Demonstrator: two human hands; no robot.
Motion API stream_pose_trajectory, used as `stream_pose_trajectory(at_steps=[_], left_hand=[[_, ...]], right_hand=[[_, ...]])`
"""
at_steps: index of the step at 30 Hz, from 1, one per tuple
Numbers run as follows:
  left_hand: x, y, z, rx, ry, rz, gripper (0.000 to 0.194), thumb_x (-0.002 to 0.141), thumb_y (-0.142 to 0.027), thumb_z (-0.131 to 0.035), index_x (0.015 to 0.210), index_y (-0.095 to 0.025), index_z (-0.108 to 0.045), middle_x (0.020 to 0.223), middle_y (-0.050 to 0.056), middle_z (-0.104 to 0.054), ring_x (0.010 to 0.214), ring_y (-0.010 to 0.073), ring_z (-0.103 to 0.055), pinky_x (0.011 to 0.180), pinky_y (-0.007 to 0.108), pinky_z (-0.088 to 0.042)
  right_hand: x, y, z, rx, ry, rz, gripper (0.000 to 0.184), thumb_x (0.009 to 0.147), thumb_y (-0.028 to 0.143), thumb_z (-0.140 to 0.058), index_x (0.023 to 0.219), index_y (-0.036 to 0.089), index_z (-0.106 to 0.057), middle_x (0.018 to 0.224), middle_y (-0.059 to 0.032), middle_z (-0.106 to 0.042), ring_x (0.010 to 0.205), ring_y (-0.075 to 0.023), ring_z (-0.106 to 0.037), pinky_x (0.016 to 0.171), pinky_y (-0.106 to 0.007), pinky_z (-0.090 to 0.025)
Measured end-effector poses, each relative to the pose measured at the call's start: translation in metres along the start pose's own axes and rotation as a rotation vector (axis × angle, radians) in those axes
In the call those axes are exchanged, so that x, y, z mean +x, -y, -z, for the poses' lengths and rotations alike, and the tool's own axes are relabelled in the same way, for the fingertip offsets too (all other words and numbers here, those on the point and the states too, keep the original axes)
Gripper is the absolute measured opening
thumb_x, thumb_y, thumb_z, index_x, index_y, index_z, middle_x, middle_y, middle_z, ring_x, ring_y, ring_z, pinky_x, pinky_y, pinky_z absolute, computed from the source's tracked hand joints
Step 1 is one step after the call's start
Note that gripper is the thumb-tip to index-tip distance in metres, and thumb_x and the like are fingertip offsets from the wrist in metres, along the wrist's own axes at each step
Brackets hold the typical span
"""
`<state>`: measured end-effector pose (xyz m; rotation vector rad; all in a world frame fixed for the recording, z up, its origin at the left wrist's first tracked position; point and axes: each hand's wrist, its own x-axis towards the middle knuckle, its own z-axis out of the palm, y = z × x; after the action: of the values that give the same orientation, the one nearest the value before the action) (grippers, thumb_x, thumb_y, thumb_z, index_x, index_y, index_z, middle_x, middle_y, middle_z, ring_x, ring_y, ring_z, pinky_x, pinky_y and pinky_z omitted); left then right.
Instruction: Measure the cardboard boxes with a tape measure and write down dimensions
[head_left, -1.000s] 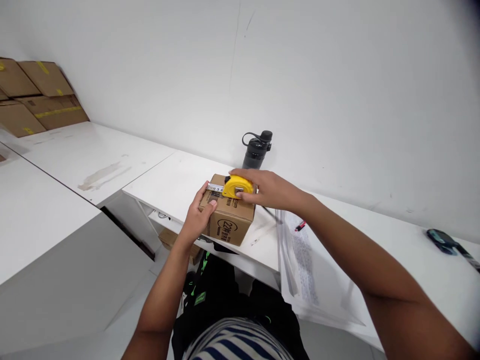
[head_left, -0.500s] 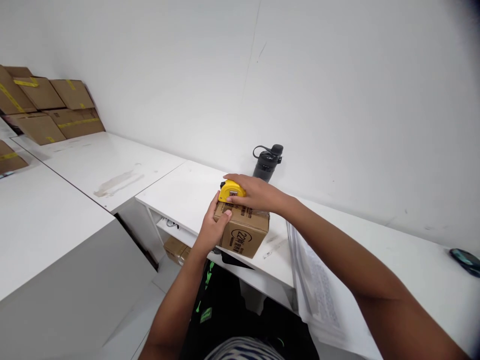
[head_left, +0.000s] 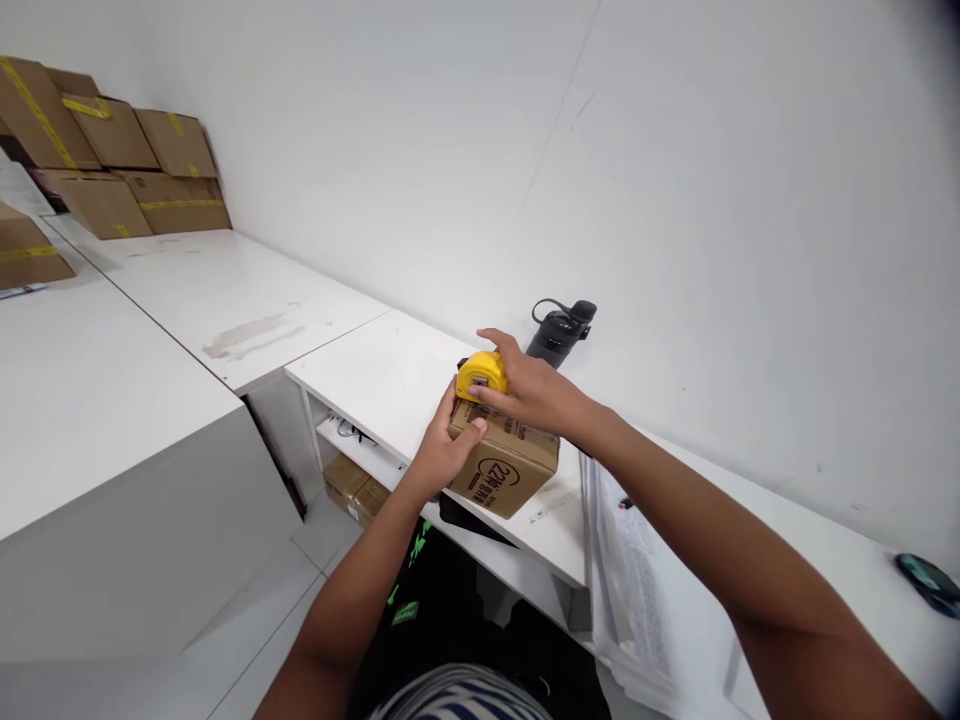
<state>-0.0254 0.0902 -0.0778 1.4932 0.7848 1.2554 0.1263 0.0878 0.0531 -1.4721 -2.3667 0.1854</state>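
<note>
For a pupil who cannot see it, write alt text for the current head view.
A person's right hand holds a yellow tape measure at the top of a printed cardboard box, which the left hand grips on a white desk. A black water bottle is behind, papers lie to the right, and taped cartons are stacked at far left.

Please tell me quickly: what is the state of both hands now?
Left hand: holding the brown cardboard box with printed black text at its left side.
Right hand: holding the yellow, rounded tape measure.
</note>
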Motion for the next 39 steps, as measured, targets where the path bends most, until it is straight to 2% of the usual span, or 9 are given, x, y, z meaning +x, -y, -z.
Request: stream_pose_trajectory(at_steps=[6,11,18,23,27,29,32,36,39], left_hand=[[-0.002,-0.002,-0.001,-0.014,0.001,0.012,0.077,0.091,-0.043,-0.058,0.156,-0.026,-0.02,0.161,0.007,-0.031,0.148,0.0249,-0.031,0.121,0.038,-0.027],[-0.004,-0.008,-0.002,-0.005,0.0,0.005,0.064,0.092,-0.04,-0.054,0.151,-0.025,-0.033,0.15,0.008,-0.048,0.136,0.0248,-0.047,0.114,0.038,-0.037],[-0.006,-0.015,-0.007,0.031,-0.036,0.014,0.052,0.092,-0.04,-0.053,0.14,-0.022,-0.047,0.134,0.008,-0.061,0.12,0.0239,-0.059,0.103,0.036,-0.046],[-0.004,-0.017,-0.009,0.102,-0.075,0.041,0.057,0.09,-0.039,-0.056,0.143,-0.02,-0.046,0.143,0.009,-0.056,0.128,0.0245,-0.055,0.108,0.036,-0.043],[-0.005,-0.016,-0.01,0.212,-0.125,0.014,0.054,0.091,-0.036,-0.055,0.142,-0.02,-0.049,0.145,0.008,-0.054,0.133,0.0237,-0.051,0.113,0.035,-0.038],[-0.004,-0.017,-0.008,0.308,-0.126,-0.019,0.054,0.091,-0.038,-0.053,0.142,-0.022,-0.049,0.145,0.006,-0.055,0.131,0.0244,-0.052,0.112,0.036,-0.038],[0.0,-0.024,0.003,0.608,-0.075,-0.052,0.054,0.091,-0.046,-0.052,0.141,-0.028,-0.051,0.143,0.003,-0.057,0.129,0.0293,-0.054,0.109,0.042,-0.041],[0.015,-0.046,0.021,1.038,0.109,-0.174,0.058,0.088,-0.056,-0.052,0.138,-0.027,-0.056,0.145,0.006,-0.056,0.125,0.0382,-0.055,0.102,0.049,-0.041],[0.027,-0.061,0.03,1.227,0.27,-0.314,0.062,0.087,-0.062,-0.05,0.136,-0.025,-0.057,0.144,0.009,-0.056,0.118,0.0393,-0.059,0.102,0.05,-0.039]], right_hand=[[0.002,-0.002,-0.002,0.02,0.048,0.01,0.067,0.09,0.045,-0.053,0.144,0.019,-0.022,0.093,-0.0081,-0.068,0.075,-0.0252,-0.066,0.069,-0.036,-0.049],[0.006,-0.009,0.002,0.052,0.12,0.044,0.067,0.088,0.043,-0.054,0.142,0.019,-0.022,0.09,-0.0063,-0.066,0.072,-0.0247,-0.066,0.065,-0.035,-0.049],[0.005,-0.01,0.01,0.068,0.19,0.067,0.061,0.088,0.041,-0.054,0.136,0.019,-0.025,0.089,-0.0066,-0.067,0.074,-0.0243,-0.066,0.064,-0.033,-0.048],[-0.013,-0.02,0.016,0.064,0.162,0.028,0.06,0.087,0.045,-0.056,0.133,0.018,-0.027,0.082,-0.0049,-0.065,0.07,-0.024,-0.065,0.06,-0.031,-0.046],[-0.047,-0.04,0.024,0.082,0.124,-0.064,0.062,0.084,0.049,-0.059,0.13,0.02,-0.029,0.084,-0.0051,-0.066,0.071,-0.0246,-0.066,0.059,-0.032,-0.048],[-0.068,-0.049,0.029,0.069,0.102,-0.107,0.061,0.084,0.053,-0.059,0.128,0.022,-0.032,0.087,-0.0059,-0.067,0.071,-0.0253,-0.067,0.058,-0.034,-0.049],[-0.095,-0.055,0.035,0.053,0.092,-0.154,0.059,0.084,0.056,-0.056,0.127,0.023,-0.034,0.088,-0.0063,-0.067,0.069,-0.026,-0.067,0.058,-0.036,-0.05],[-0.116,-0.06,0.038,0.042,0.079,-0.178,0.059,0.086,0.054,-0.055,0.131,0.022,-0.034,0.081,-0.0051,-0.066,0.065,-0.0261,-0.066,0.055,-0.036,-0.05],[-0.125,-0.067,0.037,0.037,0.055,-0.184,0.062,0.085,0.054,-0.056,0.133,0.023,-0.034,0.077,-0.0048,-0.066,0.062,-0.0264,-0.065,0.053,-0.037,-0.049]])
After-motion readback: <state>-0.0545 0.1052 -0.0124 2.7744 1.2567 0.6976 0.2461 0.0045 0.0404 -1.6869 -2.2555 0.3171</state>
